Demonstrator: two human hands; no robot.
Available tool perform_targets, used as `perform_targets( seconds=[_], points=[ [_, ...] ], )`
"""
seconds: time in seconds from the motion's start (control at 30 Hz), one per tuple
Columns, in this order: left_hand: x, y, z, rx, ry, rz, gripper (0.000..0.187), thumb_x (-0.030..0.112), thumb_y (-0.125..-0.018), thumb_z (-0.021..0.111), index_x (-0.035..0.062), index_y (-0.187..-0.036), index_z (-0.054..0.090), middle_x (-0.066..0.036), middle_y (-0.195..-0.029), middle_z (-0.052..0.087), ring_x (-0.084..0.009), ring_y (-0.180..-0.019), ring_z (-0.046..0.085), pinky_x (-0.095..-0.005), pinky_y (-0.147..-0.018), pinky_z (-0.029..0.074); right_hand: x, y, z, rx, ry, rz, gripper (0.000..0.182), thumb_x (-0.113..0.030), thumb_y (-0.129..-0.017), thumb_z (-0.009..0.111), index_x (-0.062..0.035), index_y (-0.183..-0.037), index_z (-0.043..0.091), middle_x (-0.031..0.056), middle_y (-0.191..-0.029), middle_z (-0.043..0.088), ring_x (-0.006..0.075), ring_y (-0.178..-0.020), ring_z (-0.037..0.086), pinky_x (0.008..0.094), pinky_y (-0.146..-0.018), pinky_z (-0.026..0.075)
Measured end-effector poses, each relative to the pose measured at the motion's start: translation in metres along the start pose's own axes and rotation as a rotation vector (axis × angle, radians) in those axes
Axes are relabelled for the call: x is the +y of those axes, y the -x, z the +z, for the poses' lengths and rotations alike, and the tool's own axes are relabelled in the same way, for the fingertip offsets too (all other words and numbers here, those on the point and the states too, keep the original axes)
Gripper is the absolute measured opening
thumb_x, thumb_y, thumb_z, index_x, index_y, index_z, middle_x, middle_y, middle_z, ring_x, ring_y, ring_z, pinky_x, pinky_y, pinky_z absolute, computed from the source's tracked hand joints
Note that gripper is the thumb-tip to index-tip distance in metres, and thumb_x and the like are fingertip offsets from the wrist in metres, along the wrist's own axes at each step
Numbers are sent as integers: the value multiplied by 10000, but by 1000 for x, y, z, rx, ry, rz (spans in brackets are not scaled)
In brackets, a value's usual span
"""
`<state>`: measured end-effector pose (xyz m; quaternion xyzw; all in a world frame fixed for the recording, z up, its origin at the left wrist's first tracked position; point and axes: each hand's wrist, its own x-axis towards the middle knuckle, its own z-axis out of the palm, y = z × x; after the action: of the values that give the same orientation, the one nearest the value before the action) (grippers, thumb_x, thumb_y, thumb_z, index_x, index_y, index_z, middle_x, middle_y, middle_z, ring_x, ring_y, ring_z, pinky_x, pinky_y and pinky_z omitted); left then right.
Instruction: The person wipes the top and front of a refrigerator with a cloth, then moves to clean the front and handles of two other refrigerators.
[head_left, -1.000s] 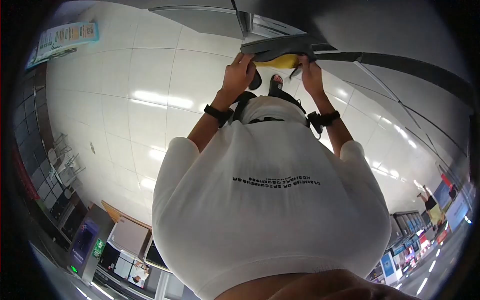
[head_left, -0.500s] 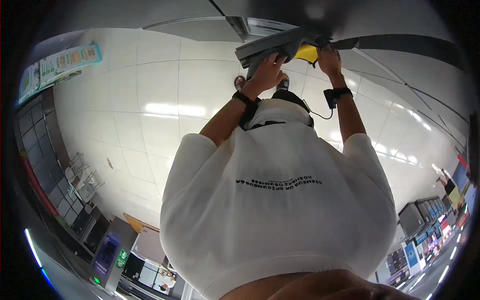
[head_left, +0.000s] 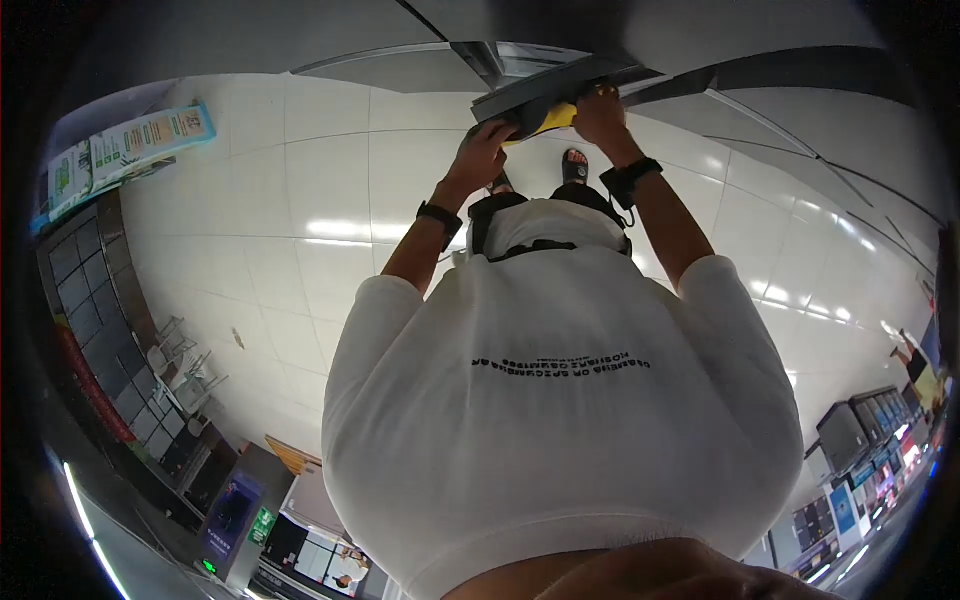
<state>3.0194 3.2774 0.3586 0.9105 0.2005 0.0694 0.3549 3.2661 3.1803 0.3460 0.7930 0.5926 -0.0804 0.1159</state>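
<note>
A dark grey panel-like part (head_left: 545,88) with a yellow piece (head_left: 556,119) beneath it is at the top centre, by a large grey machine surface. My left hand (head_left: 481,155) has its fingers curled at the dark part's lower left edge. At the right end of the yellow piece, my right hand (head_left: 601,116) is closed, with its fingertips partly hidden. Both wrists wear black bands. My sandalled foot (head_left: 575,167) shows on the floor below.
Grey machine panels (head_left: 800,110) span the top. A printed board (head_left: 130,150) and metal chairs (head_left: 185,365) are on the left. A kiosk (head_left: 235,515) is at lower left. Another person (head_left: 918,370) appears at the far right edge, above dark boxes (head_left: 860,430).
My left hand has moved left and slightly down along the dark part. My right hand has moved left with the yellow piece. The feet show more clearly.
</note>
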Motion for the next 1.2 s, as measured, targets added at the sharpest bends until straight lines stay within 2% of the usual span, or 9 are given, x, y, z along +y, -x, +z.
perform_targets(
  seconds=[0.13,0.27,0.37,0.47,0.53,0.73,0.93,1.03,1.2],
  points=[
    [13,1,-5,-13,-149,-15,482,59,-804,550,126,-1280,511,-129,-1267,488,-371,-991,599,-450,-814,524,-27,-1,-12,-307,-138,46,341,-270,-850,538,-62,-1067,699,182,-1227,590,331,-1202,505,535,-1031,329],
    [10,-15,14,11,-130,-39,410,102,-837,562,109,-1245,528,-149,-1241,499,-375,-992,599,-452,-814,527,-5,6,9,-169,-371,71,359,-275,-835,586,-17,-1072,667,221,-1215,565,370,-1178,498,465,-997,394],
    [12,-43,22,-66,-14,71,374,134,-846,579,121,-1219,546,-137,-1235,506,-351,-1049,583,-426,-872,510,35,20,36,366,-1004,-145,416,-266,-833,643,-15,-1160,591,222,-1254,516,404,-1171,471,428,-1027,380],
    [43,-80,32,-166,81,134,362,146,-848,584,133,-1209,558,-120,-1242,507,-328,-1081,573,-410,-910,493,76,33,48,404,-463,-185,536,-250,-833,625,-1,-1286,488,257,-1320,464,415,-1215,448,447,-1042,364],
    [55,-102,46,-174,101,181,356,149,-851,582,139,-1206,563,-111,-1246,508,-316,-1092,569,-403,-926,485,102,32,77,372,-664,165,587,-247,-823,623,58,-1289,438,285,-1322,453,429,-1222,442,452,-1055,353],
    [58,-127,79,-9,316,92,333,60,-832,595,124,-1157,572,-111,-1233,506,-325,-1098,558,-399,-920,482,119,40,46,202,-638,258,465,-255,-824,618,68,-1146,525,268,-1223,507,414,-1171,471,481,-1034,369],
    [49,-68,48,87,126,-9,345,3,-793,589,103,-1121,559,-147,-1140,526,-347,-1056,554,-409,-881,475,94,20,35,174,-283,40,508,-357,-816,614,49,-1121,596,247,-1218,531,354,-1165,495,472,-1026,370],
    [33,-33,29,166,82,-118,303,14,-773,616,97,-1059,556,-136,-1055,559,-348,-1015,562,-409,-855,479,73,19,-1,28,-386,-63,355,-317,-755,676,27,-841,677,231,-1064,602,340,-1079,548,438,-921,458],
    [36,-24,25,230,-86,-216,257,35,-780,630,92,-1019,552,-121,-999,574,-338,-938,598,-420,-772,503,56,35,13,84,-387,-164,424,-283,-761,668,18,-1053,609,218,-1192,548,353,-1149,514,433,-947,449]
  ],
)
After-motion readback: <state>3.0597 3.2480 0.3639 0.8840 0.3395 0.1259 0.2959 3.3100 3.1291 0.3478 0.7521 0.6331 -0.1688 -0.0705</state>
